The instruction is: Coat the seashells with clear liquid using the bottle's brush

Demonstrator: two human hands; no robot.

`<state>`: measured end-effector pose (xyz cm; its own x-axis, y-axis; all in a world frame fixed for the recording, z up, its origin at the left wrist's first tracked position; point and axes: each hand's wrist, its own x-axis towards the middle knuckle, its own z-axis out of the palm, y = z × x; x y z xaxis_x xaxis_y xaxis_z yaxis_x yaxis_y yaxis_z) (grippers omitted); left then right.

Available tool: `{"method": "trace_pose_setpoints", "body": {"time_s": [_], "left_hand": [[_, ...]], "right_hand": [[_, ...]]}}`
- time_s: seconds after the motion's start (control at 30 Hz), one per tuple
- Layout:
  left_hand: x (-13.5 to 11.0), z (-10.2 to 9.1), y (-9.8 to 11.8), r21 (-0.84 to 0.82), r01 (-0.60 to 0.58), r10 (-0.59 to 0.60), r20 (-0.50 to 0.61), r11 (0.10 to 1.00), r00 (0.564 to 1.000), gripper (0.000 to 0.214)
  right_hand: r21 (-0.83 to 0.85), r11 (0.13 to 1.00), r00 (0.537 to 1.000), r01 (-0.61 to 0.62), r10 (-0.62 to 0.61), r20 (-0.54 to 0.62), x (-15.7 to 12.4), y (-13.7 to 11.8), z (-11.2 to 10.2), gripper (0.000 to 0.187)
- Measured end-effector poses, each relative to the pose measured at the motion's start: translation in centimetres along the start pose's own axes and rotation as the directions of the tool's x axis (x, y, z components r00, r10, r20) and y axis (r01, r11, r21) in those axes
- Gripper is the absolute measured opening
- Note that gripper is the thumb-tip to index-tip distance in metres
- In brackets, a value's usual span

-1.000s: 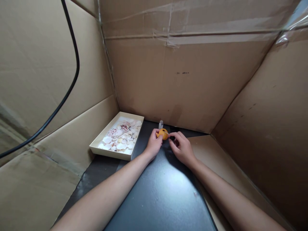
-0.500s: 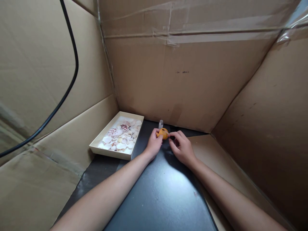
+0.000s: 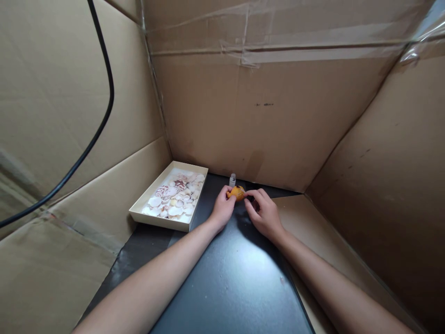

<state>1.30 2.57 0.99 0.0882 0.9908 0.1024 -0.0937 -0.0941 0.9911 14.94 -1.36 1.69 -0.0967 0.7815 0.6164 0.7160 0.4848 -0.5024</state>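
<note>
Looking first to the left, noting a shallow pale tray (image 3: 160, 221) of shells (image 3: 174, 211), set slantwise on the far left of the desk (image 3: 222, 287), presumably to lie within reach without crowding the hands. Moving right to the far middle, clamping the fingers of the left hand (image 3: 223, 208) on an orange piece (image 3: 238, 192) from its left side, with the thumb toward the near side, likely to steady it while leaving the right side exposed. Spotting just beyond it a small clear vial (image 3: 232, 181), upright, probably put there for handiness. Locating the orange piece between both hands, dark-patched on top, too small to identify. Bringing the right hand (image 3: 263, 211) to its right side, index fingertip at the edge and thumb a little lower, presumably for a precise contact; unable to tell a pinch from a light touch there.

Tracing edges, again from the left: seeing a black cable (image 3: 110, 83) curving before the left cardboard wall (image 3: 52, 69), well apart from both hands. Finding the tray's right rim near the left hand, limiting leftward movement. Meeting the far cardboard wall (image 3: 236, 102) just behind the vial, with little room for pushing farther. Having more room on the near side, between the forearms (image 3: 187, 246). Marking at right a flat cardboard sheet (image 3: 306, 227), then the right cardboard wall (image 3: 389, 139), well apart from the right hand.
</note>
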Motion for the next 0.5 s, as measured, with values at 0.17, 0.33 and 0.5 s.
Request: {"method": "trace_pose_setpoints", "body": {"time_s": [0.17, 0.33, 0.5], "left_hand": [[-0.02, -0.01, -0.04, -0.020, 0.004, -0.004, -0.006, 1.000, 1.000, 0.010], [0.03, 0.01, -0.07, -0.018, 0.013, -0.013, -0.015, 1.000, 1.000, 0.009], [0.09, -0.01, -0.16, -0.023, 0.012, -0.012, -0.015, 1.000, 1.000, 0.008]], "right_hand": [[0.016, 1.000, 0.999, 0.021, -0.022, 0.025, 0.05, 0.05, -0.02, 0.016], [0.042, 0.999, 1.000, -0.011, 0.012, -0.026, 0.17, 0.26, -0.19, 0.018], [0.065, 0.997, 0.999, 0.048, -0.049, 0.011, 0.25, 0.35, -0.16, 0.019]]}}
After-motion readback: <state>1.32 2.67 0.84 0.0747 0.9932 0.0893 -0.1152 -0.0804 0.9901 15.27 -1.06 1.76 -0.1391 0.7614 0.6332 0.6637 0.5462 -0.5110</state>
